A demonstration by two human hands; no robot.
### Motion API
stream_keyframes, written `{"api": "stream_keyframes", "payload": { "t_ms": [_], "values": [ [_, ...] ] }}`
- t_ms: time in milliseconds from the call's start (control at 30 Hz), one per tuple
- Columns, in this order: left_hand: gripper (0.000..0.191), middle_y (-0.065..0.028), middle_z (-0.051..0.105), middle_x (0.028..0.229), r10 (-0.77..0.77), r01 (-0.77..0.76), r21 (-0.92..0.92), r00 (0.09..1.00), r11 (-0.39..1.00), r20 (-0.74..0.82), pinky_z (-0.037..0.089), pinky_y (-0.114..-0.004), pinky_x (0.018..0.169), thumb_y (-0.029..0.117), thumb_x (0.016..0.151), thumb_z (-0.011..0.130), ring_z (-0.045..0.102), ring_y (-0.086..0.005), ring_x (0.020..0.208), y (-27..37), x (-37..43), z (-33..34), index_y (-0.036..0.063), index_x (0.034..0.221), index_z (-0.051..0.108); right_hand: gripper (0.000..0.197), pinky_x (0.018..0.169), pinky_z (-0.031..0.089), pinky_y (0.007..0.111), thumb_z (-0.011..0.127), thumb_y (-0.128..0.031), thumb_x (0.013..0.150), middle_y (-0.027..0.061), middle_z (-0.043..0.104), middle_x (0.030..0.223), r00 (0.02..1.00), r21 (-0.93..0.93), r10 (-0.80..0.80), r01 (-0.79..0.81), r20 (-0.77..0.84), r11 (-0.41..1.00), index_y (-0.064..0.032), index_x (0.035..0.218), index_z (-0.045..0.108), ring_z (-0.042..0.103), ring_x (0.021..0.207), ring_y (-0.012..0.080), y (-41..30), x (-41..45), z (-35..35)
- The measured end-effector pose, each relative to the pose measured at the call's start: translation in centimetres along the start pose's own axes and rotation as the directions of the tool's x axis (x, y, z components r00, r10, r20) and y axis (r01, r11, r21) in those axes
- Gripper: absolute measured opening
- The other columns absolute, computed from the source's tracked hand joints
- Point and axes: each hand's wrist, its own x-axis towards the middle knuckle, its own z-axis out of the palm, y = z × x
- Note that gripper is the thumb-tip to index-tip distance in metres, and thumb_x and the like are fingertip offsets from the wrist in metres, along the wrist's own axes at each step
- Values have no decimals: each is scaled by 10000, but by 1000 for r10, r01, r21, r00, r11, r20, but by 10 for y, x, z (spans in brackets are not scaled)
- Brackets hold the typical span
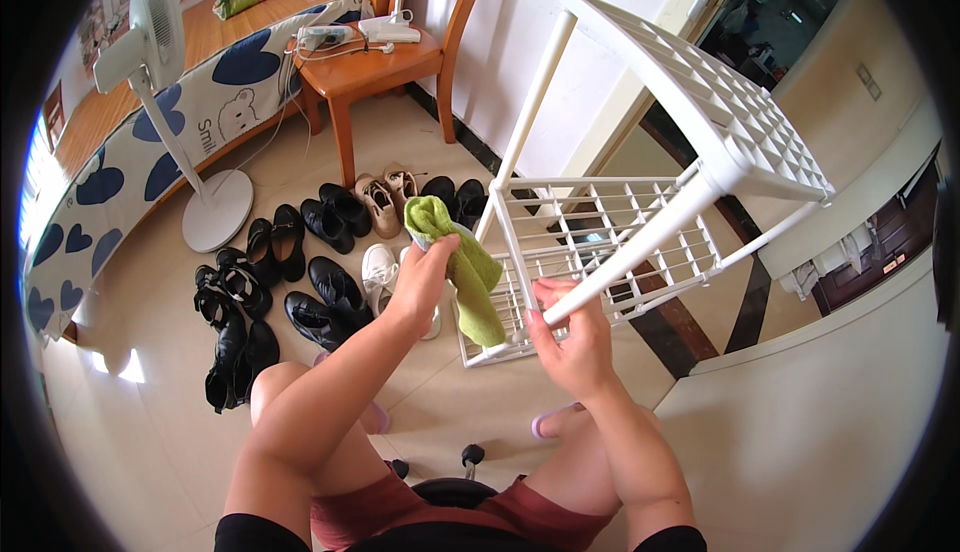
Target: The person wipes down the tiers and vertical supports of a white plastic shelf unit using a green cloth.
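My left hand (417,282) grips a folded green cloth (477,304), whose lower end hangs down close to the rack's lower part. The white plastic shoe rack (652,214) stands before me on the right, with grid shelves joined by round tubes. My right hand (576,338) holds the rack at a front tube near the middle shelf; its thumb lies on the near side and its other fingers reach behind. The cloth and the left hand cover part of a pair of white sneakers (381,271).
Several pairs of black shoes (330,297) and a beige pair (379,203) stand on the tiled floor at left. Behind them are a white standing fan (217,211), a bed (247,79) and a wooden chair (367,64) bearing power strips and cords. A doorway opens at upper right.
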Motion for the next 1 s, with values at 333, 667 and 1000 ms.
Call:
{"api": "stream_keyframes", "payload": {
  "t_ms": [333, 667, 1000],
  "values": [
    [309, -38, 570, 1035, 73, -75, -113, 997, 991, -23, 384, -301, 915, 231, 914, 574, 495, -141, 984, 0, 20, -13, 34, 1152, 544, 193, 931, 425, 396, 735, -67, 787, 103, 691, 1090, 983, 141, -92, 69, 159, 988, -84, 913, 591, 655, 984, 267, -6, -20, -43],
    [297, -46, 600, 1066, 29, -28, -12, 992, 1000, 124, 417, -283, 885, 239, 940, 567, 548, -143, 963, -16, 25, -10, 42, 1161, 548, 123, 977, 434, 410, 717, -70, 829, 118, 680, 1135, 975, 218, 9, -59, 222, 974, -70, 878, 603, 592, 1133, 277, 34, -7, -70],
    [309, 16, 575, 1101, 386, -374, -107, 913, 921, 132, 421, -237, 869, 229, 1013, 550, 506, -69, 987, -28, 10, 23, 75, 1277, 510, 183, 995, 402, 394, 722, -31, 813, 83, 714, 1051, 968, 151, 39, -78, 247, 985, -90, 850, 553, 612, 1126, 257, 30, -2, -75]
  ]
}}
